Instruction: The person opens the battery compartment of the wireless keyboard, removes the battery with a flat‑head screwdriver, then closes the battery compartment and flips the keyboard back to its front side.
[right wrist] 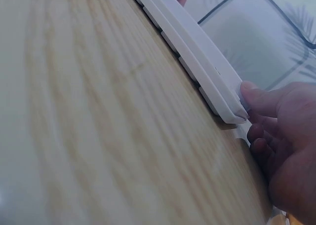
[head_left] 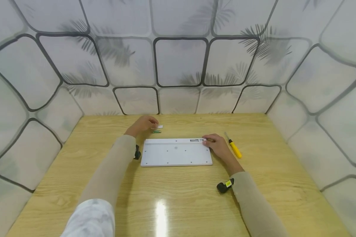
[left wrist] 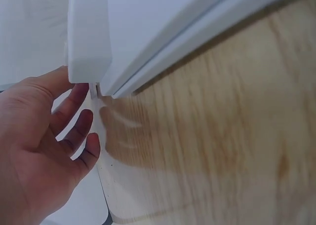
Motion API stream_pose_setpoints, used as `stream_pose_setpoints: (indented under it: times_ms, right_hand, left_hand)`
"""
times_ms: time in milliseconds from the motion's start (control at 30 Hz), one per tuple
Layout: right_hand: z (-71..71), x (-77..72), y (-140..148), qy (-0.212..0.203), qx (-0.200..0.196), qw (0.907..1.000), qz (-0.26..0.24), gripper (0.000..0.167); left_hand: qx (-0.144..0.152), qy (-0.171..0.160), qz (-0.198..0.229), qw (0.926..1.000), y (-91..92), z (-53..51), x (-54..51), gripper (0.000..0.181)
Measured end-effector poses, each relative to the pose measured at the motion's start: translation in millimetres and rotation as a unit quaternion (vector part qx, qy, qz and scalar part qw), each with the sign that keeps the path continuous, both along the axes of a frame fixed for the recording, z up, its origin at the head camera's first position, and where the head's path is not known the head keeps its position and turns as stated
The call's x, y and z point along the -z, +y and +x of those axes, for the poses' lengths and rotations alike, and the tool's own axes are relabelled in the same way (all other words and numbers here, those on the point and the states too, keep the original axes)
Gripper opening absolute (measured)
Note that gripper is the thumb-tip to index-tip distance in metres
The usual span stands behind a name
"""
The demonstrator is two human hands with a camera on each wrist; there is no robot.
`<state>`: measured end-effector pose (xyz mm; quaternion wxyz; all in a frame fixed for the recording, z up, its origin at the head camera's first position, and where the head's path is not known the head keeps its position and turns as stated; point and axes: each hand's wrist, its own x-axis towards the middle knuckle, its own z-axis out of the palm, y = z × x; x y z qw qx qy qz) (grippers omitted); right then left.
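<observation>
A white keyboard lies face down on the table, its battery slot uncovered near the far right corner. My right hand grips that corner, with the thumb on the upper side and the fingers curled at the edge. Beyond the keyboard's far left side, my left hand pinches a small white battery cover. Green batteries lie just in front of that cover. In the left wrist view the keyboard's raised edge hides the left fingertips and the cover.
A screwdriver with a yellow handle lies right of the keyboard, its shaft pointing away. The wooden table meets patterned walls at the back and sides. Cameras are strapped to both wrists.
</observation>
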<state>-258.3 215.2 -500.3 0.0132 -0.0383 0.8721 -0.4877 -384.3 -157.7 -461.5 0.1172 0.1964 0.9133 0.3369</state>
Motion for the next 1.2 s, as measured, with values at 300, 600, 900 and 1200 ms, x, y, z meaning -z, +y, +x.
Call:
stream_pose_setpoints:
  times_ms: [300, 600, 900, 1200]
  right_hand:
    - [5.2, -5.2, 3, -0.009, 0.002, 1.0, -0.001, 0.033]
    - [-2.0, 2.0, 5, -0.009, -0.003, 0.9999, -0.008, 0.032]
    - [-3.6, 2.6, 1, -0.008, -0.009, 0.9998, -0.014, 0.033]
    - [-0.3, 0.3, 0, -0.004, -0.002, 1.0, -0.005, 0.032]
  left_hand:
    - [0.004, 0.0, -0.022, 0.9998, 8.6, -2.0, 3.7, 0.024]
    - [-0.013, 0.0, -0.031, 0.9994, 7.6, -2.2, 6.2, 0.021]
    - [-0.005, 0.003, -0.009, 0.9999, 2.4, 3.6, -1.2, 0.018]
    - [0.0, 0.01, -0.012, 0.9999, 6.2, 7.4, -8.5, 0.027]
